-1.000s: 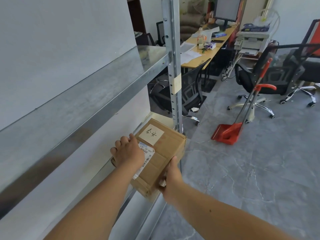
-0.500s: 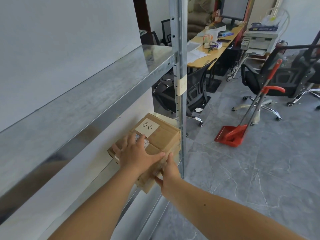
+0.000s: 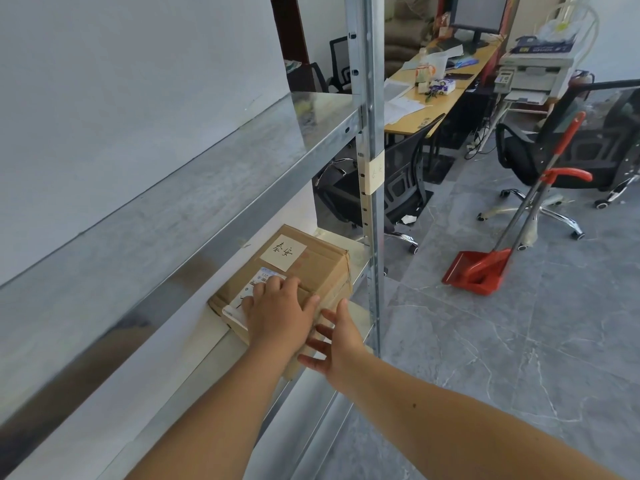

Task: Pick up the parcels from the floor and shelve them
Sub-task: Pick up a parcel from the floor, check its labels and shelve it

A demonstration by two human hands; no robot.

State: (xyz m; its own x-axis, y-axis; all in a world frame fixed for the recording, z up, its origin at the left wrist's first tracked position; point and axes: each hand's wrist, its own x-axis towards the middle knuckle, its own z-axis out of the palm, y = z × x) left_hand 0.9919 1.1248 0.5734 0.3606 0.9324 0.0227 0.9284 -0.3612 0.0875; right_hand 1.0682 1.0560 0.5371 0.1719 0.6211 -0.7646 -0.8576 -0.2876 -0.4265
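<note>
A brown cardboard parcel (image 3: 311, 261) with a handwritten white label and a shipping label lies on the lower metal shelf (image 3: 207, 341), close to the wall and the upright post. My left hand (image 3: 280, 313) lies flat on the parcel's top, covering part of the shipping label. My right hand (image 3: 337, 344) is at the parcel's near right corner with its fingers spread, just touching or barely off the cardboard. The parcel's near end is hidden behind both hands.
A bare metal shelf (image 3: 207, 188) runs above the parcel. The steel upright post (image 3: 370, 168) stands just right of it. On the grey tiled floor are a red dustpan with a long handle (image 3: 474, 271), black office chairs (image 3: 401, 188) and a cluttered desk (image 3: 433, 95).
The parcel has slid further in onto the lower shelf and rests there. My right hand has let go of its side and spread its fingers. My left hand stays on top.
</note>
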